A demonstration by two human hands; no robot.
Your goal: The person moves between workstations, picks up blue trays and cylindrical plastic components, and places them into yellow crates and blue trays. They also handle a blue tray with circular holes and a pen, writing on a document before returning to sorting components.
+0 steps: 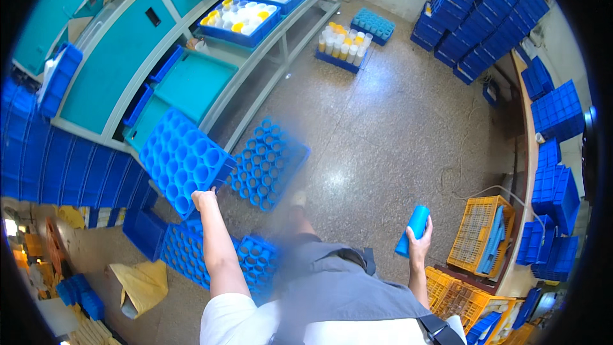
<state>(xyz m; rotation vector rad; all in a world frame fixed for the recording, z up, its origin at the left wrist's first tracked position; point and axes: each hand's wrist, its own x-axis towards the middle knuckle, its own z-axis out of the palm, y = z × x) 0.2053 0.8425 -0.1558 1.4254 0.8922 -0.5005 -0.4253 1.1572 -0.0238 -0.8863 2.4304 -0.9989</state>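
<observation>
Beside the teal worktop (203,82), holds a blue tray (225,170) by its near corner in the left hand (205,200), tilted, with a clenched grip at the edge. Cannot tell from this view about any contact between tray and worktop. Well apart, out to the right above the floor (377,147), holds a blue cylinder (417,220) in the right hand (419,241), with a grip closed around its side. Has a similar holed tray (263,165) on the floor, near the left hand. Appears, as a judgement, midway through handling tray and cylinder together, perhaps loading or unloading. Calls next, most likely, for steadying the tray, then bringing cylinder and openings closer to each other. On looks: a smooth, plain, evenly blue cylinder, held at a lean; a bright blue tray with rows of round openings and a straight side wall.
</observation>
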